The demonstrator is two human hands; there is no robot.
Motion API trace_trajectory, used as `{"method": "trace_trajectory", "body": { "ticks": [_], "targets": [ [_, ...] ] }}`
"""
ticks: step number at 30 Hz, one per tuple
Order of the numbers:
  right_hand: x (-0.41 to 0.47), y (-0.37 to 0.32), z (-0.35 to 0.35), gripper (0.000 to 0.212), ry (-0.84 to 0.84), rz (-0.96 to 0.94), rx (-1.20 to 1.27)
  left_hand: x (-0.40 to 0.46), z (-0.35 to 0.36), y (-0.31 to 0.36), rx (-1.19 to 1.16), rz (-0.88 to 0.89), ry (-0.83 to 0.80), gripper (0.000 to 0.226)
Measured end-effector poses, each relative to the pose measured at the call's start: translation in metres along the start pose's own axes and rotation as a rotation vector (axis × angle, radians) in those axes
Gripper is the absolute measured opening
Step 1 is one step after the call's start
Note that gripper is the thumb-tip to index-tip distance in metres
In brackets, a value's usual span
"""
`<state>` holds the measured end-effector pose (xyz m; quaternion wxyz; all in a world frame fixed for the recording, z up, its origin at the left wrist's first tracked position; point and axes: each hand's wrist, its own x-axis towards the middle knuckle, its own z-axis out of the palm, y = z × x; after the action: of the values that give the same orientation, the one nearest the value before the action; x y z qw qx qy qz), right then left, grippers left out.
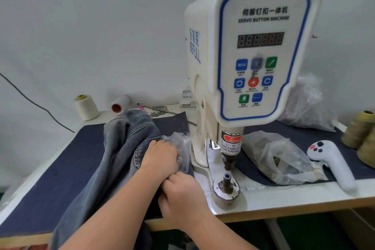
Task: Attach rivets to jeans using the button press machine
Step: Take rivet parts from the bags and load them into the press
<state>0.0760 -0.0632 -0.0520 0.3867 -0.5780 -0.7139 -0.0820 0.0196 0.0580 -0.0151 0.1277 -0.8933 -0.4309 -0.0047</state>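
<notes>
Both hands sit on the jeans, rivet bag just past them, press die to the right (second bag further right).

One button press machine, one pair of jeans, four thread spools, two plastic bags, two hands.

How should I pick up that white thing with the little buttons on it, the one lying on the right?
Take the white handheld device by its long plain handle, the part pointing toward the table's front edge. Come down from above and wrap your fingers round it. The wider head at the far end carries the buttons, so gripping there could press them by accident. Nothing lies on the handle.
</notes>
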Motion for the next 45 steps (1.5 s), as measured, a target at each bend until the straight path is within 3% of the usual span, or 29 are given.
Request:
{"method": "trace_trajectory", "body": {
  "ticks": [8, 14, 18, 22, 28, 31, 37, 45],
  "targets": [
    [-0.028, -0.019, -0.059, 0.007, 0.162, -0.203, 0.138, -0.005, -0.003, 0.002, -0.256, -0.128, 0.270, 0.016],
    [-0.085, 0.005, -0.101, 0.016, 0.141, 0.042, 0.081, 0.000, 0.005, -0.001, -0.008, -0.132, 0.088, 0.031],
    [-0.113, 0.028, -0.118, 0.015, 0.119, 0.205, 0.022, 0.002, 0.002, 0.002, 0.036, -0.111, 0.007, 0.031],
    [-0.120, 0.058, -0.132, 0.028, 0.093, 0.350, -0.008, -0.002, -0.013, 0.006, -0.204, -0.154, 0.084, 0.016],
    [-0.079, 0.113, -0.140, 0.013, 0.203, 0.494, -0.126, -0.022, -0.040, 0.022, -0.450, -0.193, 0.143, 0.010],
    [-0.072, 0.133, -0.132, 0.011, 0.158, 0.594, -0.200, -0.042, -0.051, 0.039, -0.636, -0.117, 0.123, 0.014],
    [-0.076, 0.142, -0.120, 0.009, 0.149, 0.489, -0.353, -0.068, -0.052, 0.071, -0.925, 0.001, 0.024, 0.036],
    [-0.079, 0.142, -0.120, 0.011, 0.168, 0.504, -0.360, -0.066, -0.039, 0.091, -0.993, 0.008, 0.040, 0.022]
  ]
}}
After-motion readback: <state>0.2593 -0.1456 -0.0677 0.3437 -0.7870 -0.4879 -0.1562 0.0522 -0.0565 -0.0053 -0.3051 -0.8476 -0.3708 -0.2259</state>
